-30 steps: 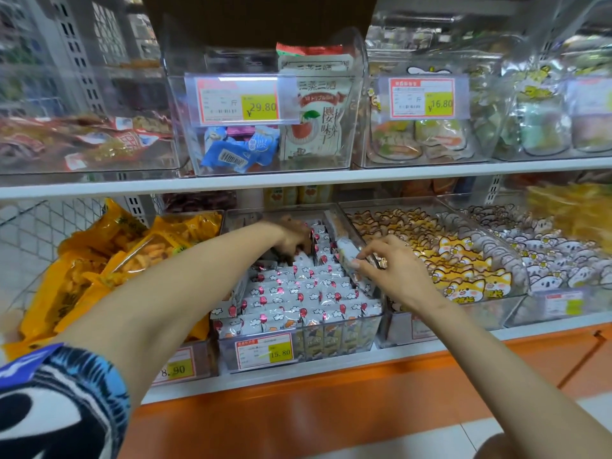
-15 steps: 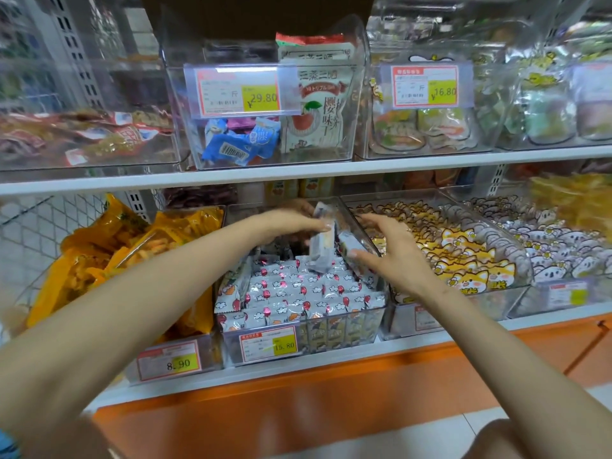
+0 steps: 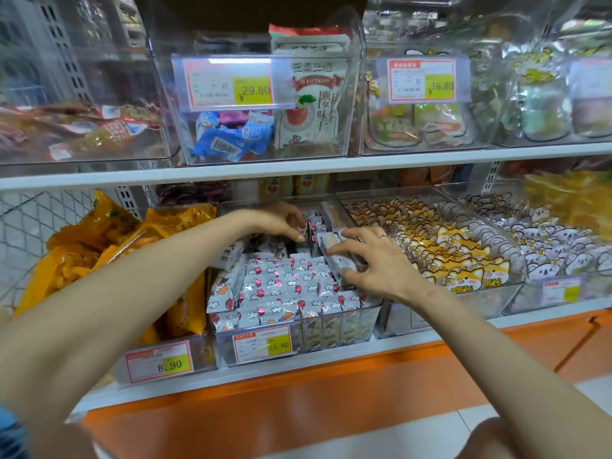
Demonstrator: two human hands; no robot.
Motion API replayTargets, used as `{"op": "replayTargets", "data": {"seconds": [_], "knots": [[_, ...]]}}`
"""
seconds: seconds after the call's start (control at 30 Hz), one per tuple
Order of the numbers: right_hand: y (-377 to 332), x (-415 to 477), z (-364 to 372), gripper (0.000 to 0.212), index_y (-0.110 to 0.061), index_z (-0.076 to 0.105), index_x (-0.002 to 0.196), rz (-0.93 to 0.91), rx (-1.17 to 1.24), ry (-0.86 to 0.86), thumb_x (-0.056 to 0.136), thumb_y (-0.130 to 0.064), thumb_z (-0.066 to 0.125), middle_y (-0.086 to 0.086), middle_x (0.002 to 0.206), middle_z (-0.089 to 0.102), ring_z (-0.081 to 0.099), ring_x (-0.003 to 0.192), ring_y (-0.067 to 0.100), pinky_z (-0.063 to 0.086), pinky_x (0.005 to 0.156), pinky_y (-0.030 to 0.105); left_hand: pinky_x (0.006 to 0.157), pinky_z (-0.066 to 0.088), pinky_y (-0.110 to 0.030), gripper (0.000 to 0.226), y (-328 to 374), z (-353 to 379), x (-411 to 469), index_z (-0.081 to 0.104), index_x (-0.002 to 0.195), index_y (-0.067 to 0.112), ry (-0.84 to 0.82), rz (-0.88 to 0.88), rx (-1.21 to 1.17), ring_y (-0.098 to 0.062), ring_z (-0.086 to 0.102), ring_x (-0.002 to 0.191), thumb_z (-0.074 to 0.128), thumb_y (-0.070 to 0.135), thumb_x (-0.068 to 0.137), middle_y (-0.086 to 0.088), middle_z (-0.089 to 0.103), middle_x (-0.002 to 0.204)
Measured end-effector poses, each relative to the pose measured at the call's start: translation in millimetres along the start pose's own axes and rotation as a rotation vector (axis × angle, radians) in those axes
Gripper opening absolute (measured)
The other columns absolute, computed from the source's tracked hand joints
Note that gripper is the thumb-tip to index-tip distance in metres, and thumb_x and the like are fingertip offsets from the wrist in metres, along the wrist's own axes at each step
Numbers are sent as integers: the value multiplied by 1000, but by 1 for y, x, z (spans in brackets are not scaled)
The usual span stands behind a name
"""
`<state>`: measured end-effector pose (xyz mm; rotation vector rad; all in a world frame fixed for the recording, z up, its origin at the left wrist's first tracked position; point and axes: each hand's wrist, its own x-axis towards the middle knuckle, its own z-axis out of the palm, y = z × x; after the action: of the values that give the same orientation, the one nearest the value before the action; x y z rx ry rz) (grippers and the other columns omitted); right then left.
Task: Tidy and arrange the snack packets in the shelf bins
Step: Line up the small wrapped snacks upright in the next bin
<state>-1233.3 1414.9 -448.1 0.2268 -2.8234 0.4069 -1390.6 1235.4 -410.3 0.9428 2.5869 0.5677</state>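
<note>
Right of the orange bags, snack packets fill the clear middle bin on the lower shelf. At its back, the left hand pinches a small packet with curled fingers. Just right, the right hand grips a white packet.

The left hand reaches into the back of the clear bin. Its fingertips are lost among the balloon packets, so I cannot tell if they pinch one. The right hand curls round a long packet and covers most of it. The small print on the bin's price tag is too tiny to read. Far left of the bin, a blue sleeve is cut off by the edge. Behind the bin, the dark packs are blurry.
</note>
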Motion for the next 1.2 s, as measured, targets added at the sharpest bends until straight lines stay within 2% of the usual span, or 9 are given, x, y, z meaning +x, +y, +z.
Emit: {"op": "replayTargets", "data": {"seconds": [0.1,0.27,0.53,0.6,0.7,0.87,0.97,1.1,1.2], "knots": [[-1,1,1,50,-36,58,119,-20,-39,15,77,-64,59,-5,141,40,28,129,19,25,103,36,95,44,-29,45,-10,6,16,51,123,10,-123,-16,53,-19,55,107,67,25,84,-3,57,116],[-2,4,5,47,-30,59,113,-57,-67,48,77,-59,64,-5,135,43,33,126,20,27,98,34,78,52,-29,47,-15,17,38,45,130,13,-245,-74,195,-20,61,90,64,14,87,-11,57,123],[3,5,7,43,-32,57,113,-64,-22,29,79,-57,63,-7,134,43,36,122,17,28,92,29,84,47,-33,65,-28,17,54,39,140,22,-338,-127,242,-18,50,97,67,20,82,-10,57,123],[3,5,7,43,-31,57,113,-67,-12,23,79,-56,64,-7,134,43,37,122,18,29,92,29,88,49,-35,58,-27,17,54,40,137,20,-336,-110,235,-20,55,96,64,19,85,-13,55,125],[4,5,7,42,-31,58,113,-71,4,22,79,-54,65,-6,134,44,37,121,18,30,94,29,70,53,-25,43,-26,19,54,43,128,14,-313,-93,133,-16,56,85,60,15,89,-12,52,120],[4,5,7,41,-28,60,112,-80,20,28,78,-52,67,-5,132,46,39,118,19,29,92,28,63,45,-23,32,-21,25,53,47,109,11,-196,-57,60,-12,50,75,66,22,86,-3,54,93],[3,5,6,41,-27,60,112,-79,31,27,79,-50,68,-4,132,46,38,118,19,30,93,29,66,48,-23,39,-17,32,52,47,117,9,-138,-53,65,-14,52,80,67,20,85,-5,55,100],[4,4,6,41,-28,59,113,-76,39,11,79,-51,67,-5,133,45,37,120,19,31,95,30,47,45,-18,38,-20,26,47,48,118,7,-93,-84,97,-11,54,63,66,16,86,-6,59,91],[4,3,5,41,-28,58,113,-79,52,1,80,-51,66,-4,134,44,36,122,18,31,96,30,57,51,-25,43,-24,23,45,49,118,9,-33,-89,121,-16,57,73,70,19,82,-11,60,109]]}}
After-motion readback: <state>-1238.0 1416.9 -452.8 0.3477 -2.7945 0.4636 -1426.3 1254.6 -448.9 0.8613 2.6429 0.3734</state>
